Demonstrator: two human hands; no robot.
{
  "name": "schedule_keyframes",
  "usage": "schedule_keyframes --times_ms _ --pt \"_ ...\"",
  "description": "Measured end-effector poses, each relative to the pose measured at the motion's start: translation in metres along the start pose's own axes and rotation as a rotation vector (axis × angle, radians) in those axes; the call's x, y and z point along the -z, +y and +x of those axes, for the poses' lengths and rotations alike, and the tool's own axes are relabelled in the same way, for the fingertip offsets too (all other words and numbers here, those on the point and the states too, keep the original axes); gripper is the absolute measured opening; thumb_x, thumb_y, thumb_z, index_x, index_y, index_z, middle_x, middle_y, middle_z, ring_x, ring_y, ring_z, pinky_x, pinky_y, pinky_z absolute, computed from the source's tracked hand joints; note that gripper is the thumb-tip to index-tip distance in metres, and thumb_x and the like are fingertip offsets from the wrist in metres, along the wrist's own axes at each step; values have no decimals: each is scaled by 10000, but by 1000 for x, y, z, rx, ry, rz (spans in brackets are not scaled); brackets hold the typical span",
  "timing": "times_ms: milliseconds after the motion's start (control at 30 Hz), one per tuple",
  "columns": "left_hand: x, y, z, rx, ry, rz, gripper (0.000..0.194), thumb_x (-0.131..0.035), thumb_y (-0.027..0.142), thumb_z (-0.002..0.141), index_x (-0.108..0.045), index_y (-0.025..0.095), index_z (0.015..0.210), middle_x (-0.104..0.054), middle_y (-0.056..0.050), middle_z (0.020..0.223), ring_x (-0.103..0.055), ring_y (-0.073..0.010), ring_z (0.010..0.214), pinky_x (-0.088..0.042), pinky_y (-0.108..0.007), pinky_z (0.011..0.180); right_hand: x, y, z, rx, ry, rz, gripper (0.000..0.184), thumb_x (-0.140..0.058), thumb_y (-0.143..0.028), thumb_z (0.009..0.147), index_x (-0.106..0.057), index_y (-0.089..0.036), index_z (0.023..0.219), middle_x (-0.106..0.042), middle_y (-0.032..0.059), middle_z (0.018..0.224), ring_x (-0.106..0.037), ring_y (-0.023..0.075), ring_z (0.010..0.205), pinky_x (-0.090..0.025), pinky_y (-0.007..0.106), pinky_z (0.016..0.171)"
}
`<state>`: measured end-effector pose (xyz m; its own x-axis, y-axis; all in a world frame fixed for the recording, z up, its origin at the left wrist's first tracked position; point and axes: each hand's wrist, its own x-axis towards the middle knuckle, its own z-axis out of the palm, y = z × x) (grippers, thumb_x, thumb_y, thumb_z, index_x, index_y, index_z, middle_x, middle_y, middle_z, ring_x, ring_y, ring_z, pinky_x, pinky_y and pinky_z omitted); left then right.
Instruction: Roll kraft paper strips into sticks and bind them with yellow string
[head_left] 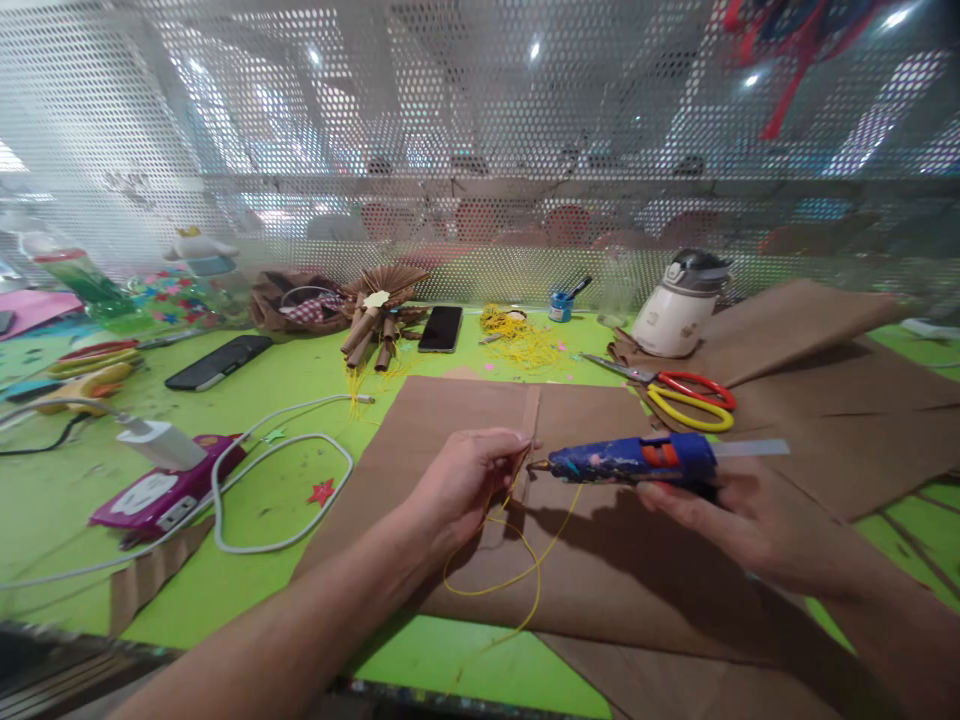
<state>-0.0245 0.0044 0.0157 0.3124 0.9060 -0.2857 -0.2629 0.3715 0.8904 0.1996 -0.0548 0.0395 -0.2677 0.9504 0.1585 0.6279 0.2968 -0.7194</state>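
My right hand (739, 515) is wrapped round a blue hot glue gun (607, 460), its nozzle pointing left and a clear glue stick (750, 448) jutting from the back. Close to that nozzle, my left hand (465, 475) pinches a thin yellow string (536, 570), which trails in loops over a brown paper sheet (450, 400). A narrow brown paper strip (531, 410) runs along the sheet behind my left fingertips. Whether those fingers also grip the strip, I cannot tell.
Red-and-yellow-handled scissors (694, 400) lie right of the sheet, by more brown paper (862, 400) and a white bottle (675, 310). Farther back are a phone (441, 329) and a yellow string tangle (525, 340). At left, a white cable (281, 545) curls near a purple power strip (169, 490).
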Motion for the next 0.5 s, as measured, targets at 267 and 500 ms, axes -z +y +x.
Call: schedule_keyframes --times_ms 267,500 --pt "-1 3 -1 -4 -9 -46 150 -695 168 617 -601 102 520 -491 10 514 -385 -72 481 -288 -216 493 -3 0 5 10 65 51 253 -543 -391 806 -676 -175 805 -707 61 758 -657 211 691 -549 274 619" --pt "-1 2 -2 19 0 -31 83 -647 155 656 -667 80 628 -603 -53 618 -481 -101 549 -354 -215 536 -7 1 6 16 56 36 257 -520 -390 827 -640 -182 735 -657 32 708 -615 182 675 -516 263 608"
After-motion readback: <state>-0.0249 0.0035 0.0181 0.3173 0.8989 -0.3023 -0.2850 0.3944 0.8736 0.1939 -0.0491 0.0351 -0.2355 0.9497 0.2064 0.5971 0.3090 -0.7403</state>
